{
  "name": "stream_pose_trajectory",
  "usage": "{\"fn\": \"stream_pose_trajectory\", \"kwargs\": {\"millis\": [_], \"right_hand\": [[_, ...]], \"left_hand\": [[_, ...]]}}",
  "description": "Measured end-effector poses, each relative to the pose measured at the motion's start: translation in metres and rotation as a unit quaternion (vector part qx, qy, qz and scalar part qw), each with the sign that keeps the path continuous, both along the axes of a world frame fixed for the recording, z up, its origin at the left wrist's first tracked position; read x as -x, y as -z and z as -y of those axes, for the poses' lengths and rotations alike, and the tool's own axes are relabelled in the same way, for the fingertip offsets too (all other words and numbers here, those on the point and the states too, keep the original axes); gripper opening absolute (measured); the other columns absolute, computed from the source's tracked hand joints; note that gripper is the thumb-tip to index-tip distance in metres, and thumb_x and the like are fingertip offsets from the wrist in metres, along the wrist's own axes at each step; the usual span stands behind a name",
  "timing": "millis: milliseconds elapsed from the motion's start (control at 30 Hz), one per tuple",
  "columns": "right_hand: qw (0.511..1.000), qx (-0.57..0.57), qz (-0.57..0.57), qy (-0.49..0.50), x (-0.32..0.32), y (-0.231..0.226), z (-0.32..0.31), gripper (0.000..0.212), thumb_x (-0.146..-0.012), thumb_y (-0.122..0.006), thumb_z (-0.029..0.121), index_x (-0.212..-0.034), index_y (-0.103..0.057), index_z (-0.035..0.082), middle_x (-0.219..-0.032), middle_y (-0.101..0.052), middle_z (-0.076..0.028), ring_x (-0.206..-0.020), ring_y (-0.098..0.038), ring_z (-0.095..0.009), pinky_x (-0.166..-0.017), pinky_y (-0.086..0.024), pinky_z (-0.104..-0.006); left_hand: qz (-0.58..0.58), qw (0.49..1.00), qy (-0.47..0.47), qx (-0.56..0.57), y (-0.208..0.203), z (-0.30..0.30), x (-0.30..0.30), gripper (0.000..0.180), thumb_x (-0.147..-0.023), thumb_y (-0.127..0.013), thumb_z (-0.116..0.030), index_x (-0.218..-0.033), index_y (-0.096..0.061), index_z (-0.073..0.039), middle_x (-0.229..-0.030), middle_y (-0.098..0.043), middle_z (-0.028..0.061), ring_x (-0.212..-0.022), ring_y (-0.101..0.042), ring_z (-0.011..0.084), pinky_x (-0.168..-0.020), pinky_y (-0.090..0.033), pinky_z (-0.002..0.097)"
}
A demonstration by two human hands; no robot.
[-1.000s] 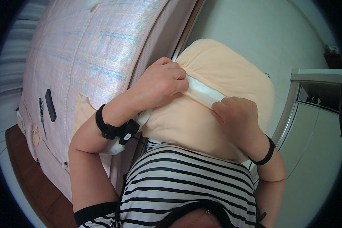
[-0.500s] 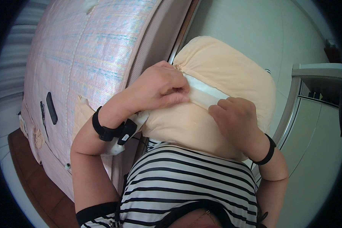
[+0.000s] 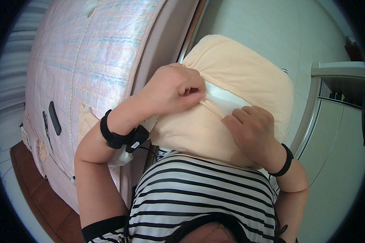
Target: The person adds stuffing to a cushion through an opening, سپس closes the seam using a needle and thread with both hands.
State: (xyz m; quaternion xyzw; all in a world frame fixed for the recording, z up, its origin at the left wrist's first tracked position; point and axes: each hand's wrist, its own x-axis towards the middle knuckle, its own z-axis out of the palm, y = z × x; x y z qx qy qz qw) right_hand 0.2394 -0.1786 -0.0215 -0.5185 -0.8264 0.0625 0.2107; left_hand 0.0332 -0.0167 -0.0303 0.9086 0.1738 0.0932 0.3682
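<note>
Pillow: the peach pillow (image 3: 239, 77) is pressed against the person's striped shirt (image 3: 202, 190), so the body carries it and both hands are free for the opening.
Mattress: the pink quilted mattress (image 3: 89, 69) stands just left of the pillow, touching or nearly touching its edge; I cannot tell which.
Cabinet: a pale cabinet (image 3: 336, 121) stands near the pillow, to its right.
White inner: a white strip (image 3: 221, 97) shows in a slit across the front of the pillow, between the two hands.
Left hand: the left hand (image 3: 170, 91) is closed, pinching the cover edge at the left end of the slit.
Right hand: the right hand (image 3: 253, 129) has curled fingers pressing the cover below the slit, probably to hold it taut.
Wristbands: black bands (image 3: 117, 135) are on both wrists, below the pillow.
</note>
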Motion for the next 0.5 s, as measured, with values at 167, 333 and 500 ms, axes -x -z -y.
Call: {"fn": "stream_pose_trajectory", "kwargs": {"millis": [167, 333, 500], "right_hand": [[1.0, 0.007, -0.017, -0.003, -0.003, -0.001, 0.001, 0.012, -0.069, -0.064, 0.013, -0.072, -0.053, 0.011, -0.066, -0.048, -0.004, -0.06, -0.054, -0.02, -0.053, -0.044, -0.0337], [1.0, 0.003, -0.024, 0.006, -0.002, 0.002, 0.001, 0.011, -0.07, -0.064, 0.013, -0.072, -0.053, 0.011, -0.066, -0.047, -0.004, -0.06, -0.054, -0.02, -0.053, -0.044, -0.0343], [1.0, 0.004, -0.024, 0.012, 0.0, 0.004, -0.003, 0.012, -0.072, -0.064, 0.013, -0.072, -0.053, 0.011, -0.066, -0.048, -0.003, -0.06, -0.056, -0.02, -0.053, -0.045, -0.0354]], "left_hand": [[-0.041, 0.996, 0.012, -0.074, -0.003, -0.008, 0.003, 0.012, -0.08, -0.077, -0.018, -0.083, -0.07, -0.009, -0.085, -0.067, 0.0075, -0.083, -0.065, 0.0289, -0.077, -0.049, 0.0396], [0.04, 0.997, 0.039, -0.052, 0.002, -0.012, 0.001, 0.028, -0.082, -0.079, -0.025, -0.101, -0.071, -0.007, -0.102, -0.069, 0.0099, -0.094, -0.065, 0.0328, -0.086, -0.049, 0.0417], [0.025, 0.999, 0.018, 0.016, 0.006, 0.002, -0.01, 0.033, -0.084, -0.077, -0.028, -0.108, -0.07, -0.007, -0.097, -0.069, 0.0108, -0.092, -0.065, 0.0327, -0.086, -0.05, 0.042]]}}
